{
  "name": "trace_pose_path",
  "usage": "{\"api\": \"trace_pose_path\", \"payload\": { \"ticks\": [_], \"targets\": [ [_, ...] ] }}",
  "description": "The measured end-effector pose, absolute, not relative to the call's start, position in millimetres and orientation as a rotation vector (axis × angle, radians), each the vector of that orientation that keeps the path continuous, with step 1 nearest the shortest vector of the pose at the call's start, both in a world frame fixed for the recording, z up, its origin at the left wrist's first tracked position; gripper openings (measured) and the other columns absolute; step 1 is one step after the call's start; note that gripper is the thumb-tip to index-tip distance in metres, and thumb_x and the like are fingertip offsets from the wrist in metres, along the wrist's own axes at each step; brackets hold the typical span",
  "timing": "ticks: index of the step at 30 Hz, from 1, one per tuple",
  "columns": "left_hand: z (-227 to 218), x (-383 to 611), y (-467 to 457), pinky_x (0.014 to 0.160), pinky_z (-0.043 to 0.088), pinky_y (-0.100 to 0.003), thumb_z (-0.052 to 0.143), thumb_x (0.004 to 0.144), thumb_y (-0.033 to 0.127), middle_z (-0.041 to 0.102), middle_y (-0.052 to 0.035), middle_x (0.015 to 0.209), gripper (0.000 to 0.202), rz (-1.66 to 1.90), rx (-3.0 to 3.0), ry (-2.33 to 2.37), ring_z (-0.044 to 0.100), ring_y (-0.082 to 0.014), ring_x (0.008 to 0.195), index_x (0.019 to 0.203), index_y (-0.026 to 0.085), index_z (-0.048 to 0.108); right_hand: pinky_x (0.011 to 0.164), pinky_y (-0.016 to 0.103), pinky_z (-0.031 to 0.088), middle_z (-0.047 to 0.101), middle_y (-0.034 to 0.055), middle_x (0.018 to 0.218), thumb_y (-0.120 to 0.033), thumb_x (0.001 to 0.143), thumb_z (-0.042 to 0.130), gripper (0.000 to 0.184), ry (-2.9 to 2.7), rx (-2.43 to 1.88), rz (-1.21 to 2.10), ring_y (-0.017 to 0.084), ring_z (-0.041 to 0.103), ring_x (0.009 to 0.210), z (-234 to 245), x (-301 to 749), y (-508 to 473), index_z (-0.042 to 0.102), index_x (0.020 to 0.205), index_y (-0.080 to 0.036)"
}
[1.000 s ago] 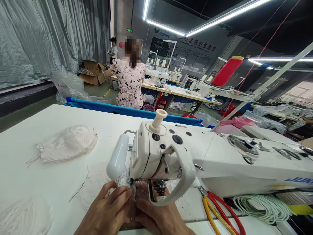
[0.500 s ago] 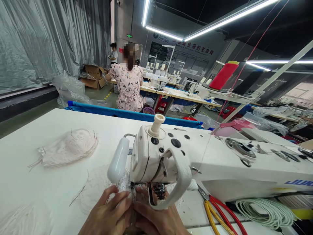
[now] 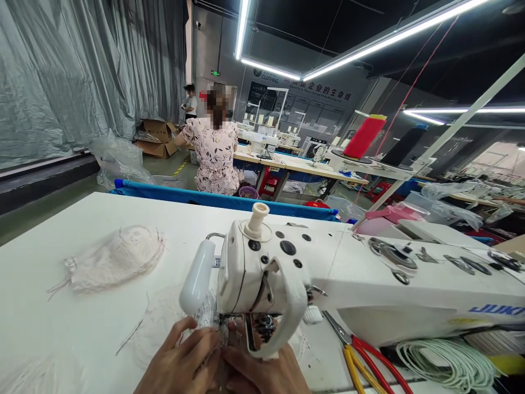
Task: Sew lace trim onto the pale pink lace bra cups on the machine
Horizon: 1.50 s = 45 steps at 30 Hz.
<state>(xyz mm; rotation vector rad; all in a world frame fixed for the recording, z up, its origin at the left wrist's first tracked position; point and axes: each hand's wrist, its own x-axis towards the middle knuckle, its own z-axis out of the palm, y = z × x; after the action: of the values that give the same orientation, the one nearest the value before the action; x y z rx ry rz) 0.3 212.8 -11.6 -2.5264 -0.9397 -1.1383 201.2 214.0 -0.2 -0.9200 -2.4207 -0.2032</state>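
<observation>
Both hands sit lower than a second ago; left hand (image 3: 180, 364) and right hand (image 3: 262, 375) press flat, fingers spread, on white lace (image 3: 164, 317) under the sewing machine (image 3: 262, 273) needle on the desk (image 3: 53, 323). Soft, light and flimsy, the lace likely handles best pinched flat beside the presser foot.

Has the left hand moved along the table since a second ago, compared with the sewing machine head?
No. The left hand stays pressed on the lace fabric just left of the sewing machine head; only the camera has tilted upward.
</observation>
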Motion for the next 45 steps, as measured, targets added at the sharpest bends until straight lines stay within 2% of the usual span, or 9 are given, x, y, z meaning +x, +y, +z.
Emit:
{"api": "trace_pose_path", "payload": {
  "ticks": [8,14,18,21,25,30,34,41,45],
  "targets": [
    [-18,0,215,0.101,0.027,-0.03,0.037,0.099,0.019,0.069,-0.0025,0.089,0.03,-1.164,-2.472,-0.896,0.058,-0.0112,0.091,0.09,0.017,0.065,0.068,0.029,0.051,0.067,0.0042,0.101,-0.046,0.09,0.048,0.027,-2.386,-0.91,-0.185,0.021,0.063,0.083,1,200,214,0.063,0.105,-0.029],
    [-18,-2,212,0.101,0.029,-0.028,0.042,0.099,0.03,0.069,-0.0014,0.09,0.028,-1.13,-2.489,-0.851,0.058,-0.0117,0.093,0.087,0.017,0.065,0.073,0.028,0.051,0.067,0.0045,0.102,-0.043,0.091,0.049,0.027,-2.4,-0.901,-0.157,0.02,0.064,0.085,6,201,212,0.06,0.111,-0.027],
    [-20,-3,212,0.106,0.024,-0.028,0.042,0.099,0.026,0.07,0.0001,0.087,0.029,-1.119,-2.503,-0.793,0.057,-0.0121,0.094,0.083,0.017,0.065,0.072,0.027,0.052,0.068,0.0058,0.094,-0.028,0.095,0.042,0.021,-2.289,-0.929,-0.078,0.018,0.065,0.081,3,199,211,0.06,0.102,-0.021],
    [-19,-3,209,0.105,0.024,-0.027,0.039,0.1,0.026,0.07,0.0,0.087,0.032,-1.124,-2.511,-0.808,0.057,-0.0114,0.094,0.083,0.017,0.064,0.069,0.027,0.052,0.069,0.0058,0.087,-0.024,0.095,0.042,0.02,-2.268,-0.908,-0.107,0.018,0.065,0.077,-2,197,212,0.061,0.096,-0.02],
    [-16,-4,209,0.097,0.03,-0.028,0.034,0.101,0.027,0.07,0.0003,0.089,0.035,-1.1,-2.557,-0.852,0.058,-0.01,0.091,0.085,0.018,0.064,0.068,0.029,0.052,0.069,0.0063,0.087,-0.026,0.095,0.04,0.024,-2.278,-0.886,-0.112,0.02,0.065,0.079,-3,198,213,0.062,0.102,-0.02],
    [-14,-4,210,0.089,0.035,-0.031,0.026,0.101,0.015,0.069,-0.0004,0.088,0.041,-1.147,-2.555,-0.848,0.058,-0.0112,0.089,0.086,0.018,0.064,0.069,0.029,0.05,0.069,0.003,0.087,-0.032,0.097,0.038,0.027,-2.244,-0.936,-0.073,0.018,0.064,0.077,-5,198,210,0.064,0.098,-0.025],
    [-10,-3,209,0.092,0.034,-0.031,0.018,0.1,0.012,0.069,-0.0024,0.09,0.048,-1.101,-2.592,-0.845,0.057,-0.0123,0.092,0.091,0.016,0.065,0.069,0.03,0.048,0.069,0.0021,0.085,-0.035,0.097,0.035,0.031,-2.204,-0.91,-0.13,0.017,0.063,0.075,-9,196,211,0.065,0.093,-0.025],
    [-32,0,212,0.099,0.028,-0.032,0.023,0.1,0.01,0.068,-0.0017,0.089,0.044,-1.286,-2.501,-0.829,0.057,-0.012,0.092,0.089,0.016,0.065,0.071,0.03,0.047,0.069,0.0016,0.087,-0.035,0.097,0.038,0.028,-2.264,-0.952,-0.072,0.018,0.062,0.078,-4,198,210,0.063,0.095,-0.024],
    [-40,-3,211,0.096,0.032,-0.032,0.028,0.1,0.012,0.068,0.0006,0.095,0.036,-1.133,-2.621,-0.933,0.058,-0.0116,0.096,0.095,0.018,0.063,0.072,0.03,0.047,0.068,0.0025,0.086,-0.034,0.096,0.038,0.028,-2.262,-0.961,-0.055,0.018,0.061,0.079,-8,198,209,0.063,0.097,-0.024]
  ]
}}
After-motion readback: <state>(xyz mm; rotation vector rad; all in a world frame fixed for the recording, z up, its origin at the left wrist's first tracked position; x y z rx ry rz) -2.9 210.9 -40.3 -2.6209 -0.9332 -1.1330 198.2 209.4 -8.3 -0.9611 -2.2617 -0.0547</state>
